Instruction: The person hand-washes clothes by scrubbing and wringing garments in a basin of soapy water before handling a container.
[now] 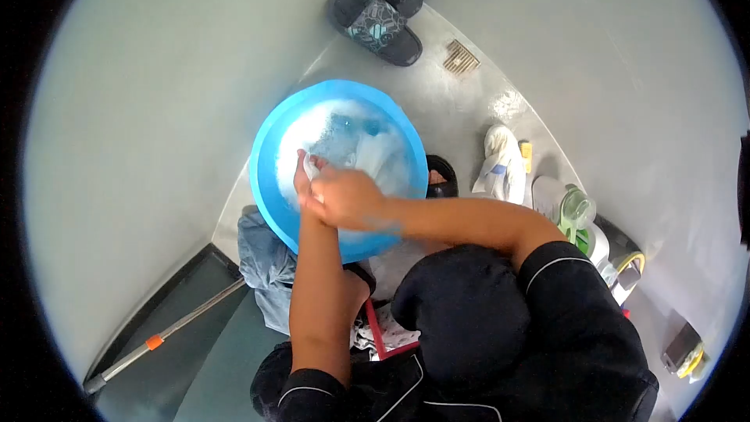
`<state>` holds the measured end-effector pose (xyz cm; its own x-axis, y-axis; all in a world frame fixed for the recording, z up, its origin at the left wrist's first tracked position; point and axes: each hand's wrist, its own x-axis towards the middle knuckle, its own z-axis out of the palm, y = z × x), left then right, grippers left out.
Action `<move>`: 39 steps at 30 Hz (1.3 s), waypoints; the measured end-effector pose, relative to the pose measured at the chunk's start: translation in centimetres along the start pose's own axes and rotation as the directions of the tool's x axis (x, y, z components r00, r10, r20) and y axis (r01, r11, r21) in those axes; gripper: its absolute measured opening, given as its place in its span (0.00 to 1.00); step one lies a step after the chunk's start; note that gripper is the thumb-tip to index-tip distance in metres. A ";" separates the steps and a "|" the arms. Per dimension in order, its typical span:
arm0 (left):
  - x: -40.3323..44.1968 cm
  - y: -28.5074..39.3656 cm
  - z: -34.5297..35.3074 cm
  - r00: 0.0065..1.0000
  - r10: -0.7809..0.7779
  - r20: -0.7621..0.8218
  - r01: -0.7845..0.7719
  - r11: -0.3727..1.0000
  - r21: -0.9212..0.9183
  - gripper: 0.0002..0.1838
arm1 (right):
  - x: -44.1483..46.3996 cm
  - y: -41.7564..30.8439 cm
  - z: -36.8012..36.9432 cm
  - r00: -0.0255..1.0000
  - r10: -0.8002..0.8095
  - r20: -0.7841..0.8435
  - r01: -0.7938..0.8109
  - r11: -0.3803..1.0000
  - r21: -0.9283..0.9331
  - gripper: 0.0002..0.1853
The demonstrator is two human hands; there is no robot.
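A blue basin (264,137) of foamy water stands on the floor in front of me. White fabric (376,155) lies partly sunk in the suds. Over the basin's near left part, my left hand (305,180) is closed around a small wet white cloth (312,167), a bit of which shows between the fingers. My right hand (349,197) reaches across from the right and is closed against the same cloth, overlapping the left hand. It is slightly blurred, and most of the cloth is hidden by the hands.
Dark patterned slippers (375,25) lie at the top near a floor drain (461,58). White shoes or cloth (501,166) and several bottles (576,209) line the right wall. Blue-grey clothing (266,254) sits left of the basin, near a pole (183,320).
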<state>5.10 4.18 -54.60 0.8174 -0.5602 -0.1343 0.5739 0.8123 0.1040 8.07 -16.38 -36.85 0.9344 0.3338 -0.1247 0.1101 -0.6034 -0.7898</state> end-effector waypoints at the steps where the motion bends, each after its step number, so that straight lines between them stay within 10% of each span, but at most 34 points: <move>1: 0.3 -1.3 3.4 0.999 0.013 0.032 -0.011 0.998 -0.063 0.27 | -0.5 -0.8 0.0 0.999 -0.045 0.028 0.045 0.999 0.011 0.21; 2: 1.2 -2.5 6.9 0.999 0.021 0.024 -0.020 0.998 -0.064 0.27 | -1.1 -1.4 -0.2 0.994 -0.085 0.061 0.084 0.996 0.028 0.22; 3: 2.3 -3.4 10.6 0.965 0.045 -0.259 -0.074 0.992 -0.103 0.29 | 1.5 -1.5 -0.5 0.971 0.184 0.155 -0.181 0.983 -0.035 0.26; 4: 3.8 -4.1 14.4 0.855 0.042 -0.517 -0.126 0.984 -0.127 0.32 | 2.6 0.1 -1.6 0.993 0.113 0.019 -0.114 0.992 0.054 0.29; 6: 4.1 -4.2 20.1 0.859 0.107 -0.500 -0.119 0.993 0.007 0.43 | 5.2 3.0 -2.9 0.985 0.163 0.052 -0.166 0.983 0.072 0.32; 8: 2.8 -3.4 21.0 0.886 0.053 -0.461 0.009 0.991 0.132 0.42 | 6.6 4.6 -3.4 0.832 0.434 0.346 -0.547 0.533 0.646 0.32; 12: -0.2 -2.1 17.3 0.794 0.157 -0.588 0.255 0.792 0.556 0.35 | 6.3 5.0 -4.5 0.760 0.328 0.561 -0.617 0.093 0.782 0.28; 15: 0.5 -1.4 17.2 0.768 0.367 -0.525 -0.102 0.880 0.464 0.33 | 5.0 4.6 -6.2 0.858 0.344 0.382 -0.510 0.482 0.712 0.24; 17: 1.3 -1.7 18.7 0.774 0.374 -0.511 -0.140 0.888 0.438 0.32 | 4.2 4.2 -7.5 0.899 -0.050 0.435 -0.109 0.937 0.333 0.20; 18: 1.5 -1.9 19.2 0.778 0.384 -0.497 -0.177 0.893 0.413 0.32 | 4.3 4.3 -6.8 0.899 -0.049 0.435 -0.110 0.936 0.334 0.20; 21: 2.0 -2.4 18.2 0.766 0.395 -0.507 -0.181 0.889 0.420 0.32 | 4.9 4.7 -3.7 0.832 0.214 0.512 -0.509 -0.075 0.858 0.20; 22: 2.4 -2.7 18.2 0.766 0.386 -0.515 -0.180 0.897 0.404 0.33 | 4.6 4.3 -3.2 0.832 0.212 0.513 -0.510 -0.074 0.857 0.20; 24: 2.2 -2.4 16.4 0.735 0.411 -0.540 -0.210 0.895 0.394 0.27 | 2.7 3.0 -1.8 0.912 0.159 0.379 -0.411 0.360 0.838 0.18; 26: 0.2 -1.0 10.9 0.874 0.237 -0.425 -0.207 0.971 0.116 0.22 | 0.4 -0.5 -3.1 0.980 -0.100 0.170 0.013 0.894 0.448 0.20; 30: -0.5 -2.5 9.2 0.880 0.184 -0.438 -0.185 0.982 0.040 0.26 | -0.9 -0.6 0.3 0.931 -0.320 0.177 0.327 0.945 -0.007 0.20; 31: 3.2 -4.4 15.5 0.634 0.171 -0.754 -0.118 0.985 0.124 0.26 | 0.9 -0.4 1.1 0.960 -0.169 0.223 0.222 0.944 -0.243 0.24; 34: 5.7 -6.2 19.9 0.594 0.172 -0.786 -0.106 0.985 0.135 0.29 | 2.7 1.0 -1.3 0.973 0.229 -0.006 -0.229 0.973 0.016 0.24; 35: 5.2 -5.7 18.1 0.590 0.195 -0.783 -0.055 0.978 0.202 0.31 | 1.4 1.6 0.8 0.993 0.049 -0.106 -0.065 0.987 -0.145 0.24; 37: 2.8 -3.9 13.0 0.800 0.120 -0.588 -0.099 0.993 0.068 0.30 | -2.5 -1.3 1.3 0.991 -0.124 -0.055 0.119 0.988 -0.094 0.25; 39: 2.0 -3.1 10.8 0.997 -0.050 -0.061 0.041 0.991 -0.127 0.28 | -2.6 -1.4 1.2 0.981 -0.185 0.055 0.186 0.982 -0.016 0.25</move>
<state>5.50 -1.24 -44.54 0.7833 -0.5889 -0.1991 0.5962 0.8024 -0.0277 5.03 -15.49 -36.12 0.8778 0.4789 -0.0097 0.2870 -0.5421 -0.7898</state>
